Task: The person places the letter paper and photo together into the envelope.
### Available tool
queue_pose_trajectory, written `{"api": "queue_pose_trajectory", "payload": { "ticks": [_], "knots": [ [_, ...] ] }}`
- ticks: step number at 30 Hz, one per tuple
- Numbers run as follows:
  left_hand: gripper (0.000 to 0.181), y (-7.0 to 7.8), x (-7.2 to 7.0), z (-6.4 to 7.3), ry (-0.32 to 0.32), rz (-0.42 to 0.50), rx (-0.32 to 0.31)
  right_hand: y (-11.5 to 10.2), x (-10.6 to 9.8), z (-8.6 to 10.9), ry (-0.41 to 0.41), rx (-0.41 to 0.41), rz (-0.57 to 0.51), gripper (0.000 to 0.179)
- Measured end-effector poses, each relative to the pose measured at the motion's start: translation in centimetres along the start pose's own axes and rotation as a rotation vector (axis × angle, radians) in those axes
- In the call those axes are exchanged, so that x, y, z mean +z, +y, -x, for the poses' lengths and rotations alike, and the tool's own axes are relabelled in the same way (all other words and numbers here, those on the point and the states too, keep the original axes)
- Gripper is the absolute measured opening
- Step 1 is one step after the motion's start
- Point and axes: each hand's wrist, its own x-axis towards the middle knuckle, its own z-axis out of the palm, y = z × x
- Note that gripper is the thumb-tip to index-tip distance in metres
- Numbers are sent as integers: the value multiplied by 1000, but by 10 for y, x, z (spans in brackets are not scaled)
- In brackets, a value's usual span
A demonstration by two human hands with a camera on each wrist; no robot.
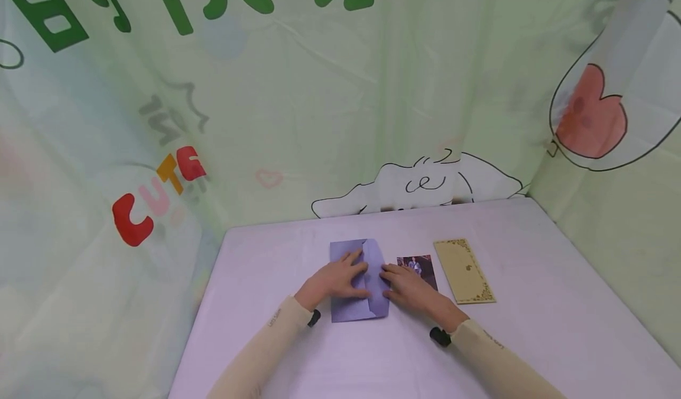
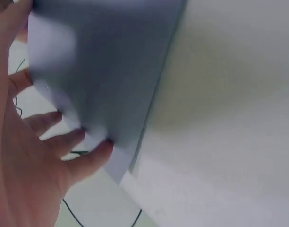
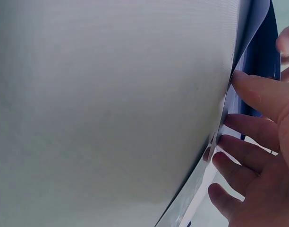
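Note:
A purple paper envelope (image 1: 346, 311) lies on the table, its long flap (image 1: 377, 304) unfolded along the right side. My left hand (image 1: 340, 278) rests on the envelope with fingers spread, fingertips near the flap's fold. In the left wrist view, the fingertips of the left hand (image 2: 45, 156) touch the purple paper. My right hand (image 1: 412, 289) is at the flap's outer edge, fingertips touching it. The right wrist view shows the right hand (image 3: 262, 137) with its thumb at that edge and the other fingers extended. A photo (image 1: 423, 265) of people is partly hidden beneath the right hand.
To the right of the photo lies a tan card (image 1: 464, 272) with ornate brown corners. A pale lilac cloth covers the table (image 1: 276, 352). Printed curtains (image 1: 298, 121) hang behind the table and at both sides.

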Motion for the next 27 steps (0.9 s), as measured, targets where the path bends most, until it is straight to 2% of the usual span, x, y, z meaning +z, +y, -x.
{"api": "queue_pose_trajectory", "payload": {
  "ticks": [6,9,14,17,23,27],
  "knots": [
    [84,-12,-2,4,-42,66,27,-1,0,1,1,-3,-6,48],
    [87,-17,2,5,-15,79,37,-2,-1,0,-1,1,-15,49],
    [91,-23,12,4,67,36,58,-1,-3,1,-3,22,-30,49],
    [92,-23,13,4,95,20,69,1,-4,0,3,25,-34,47],
    [90,-21,10,5,85,14,61,4,-2,-1,10,8,-71,45],
    [91,-21,12,4,81,3,62,4,-5,2,5,35,-122,46]
  ]
}}
